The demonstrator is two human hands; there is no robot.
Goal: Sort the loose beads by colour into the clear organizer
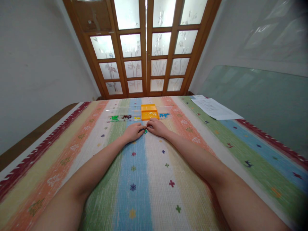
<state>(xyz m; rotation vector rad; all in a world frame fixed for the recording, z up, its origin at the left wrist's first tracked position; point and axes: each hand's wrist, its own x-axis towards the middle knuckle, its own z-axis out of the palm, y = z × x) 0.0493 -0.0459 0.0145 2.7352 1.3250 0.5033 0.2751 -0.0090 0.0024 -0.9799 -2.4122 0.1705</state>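
My left hand point(134, 132) and my right hand point(157, 127) meet at the fingertips, low over the striped cloth. Both have their fingers drawn together in a pinch. Beneath the fingertips shows a tiny green piece point(145, 131), mostly covered by them; what exactly each hand grips is too small to make out. Just beyond my right hand stands an open orange box point(148, 107) with small white pieces in its near half. Clear plastic boxes beside it hold small green pieces point(114, 118), dark brown-red pieces point(126, 117), yellow pieces point(137, 118) and blue pieces point(164, 115).
A striped, patterned tablecloth point(141, 199) covers the table. Printed paper sheets point(215, 108) lie at the far right. Beyond the table stand wooden doors with frosted panes point(133, 69); a greenish glass panel point(252, 99) leans along the right wall.
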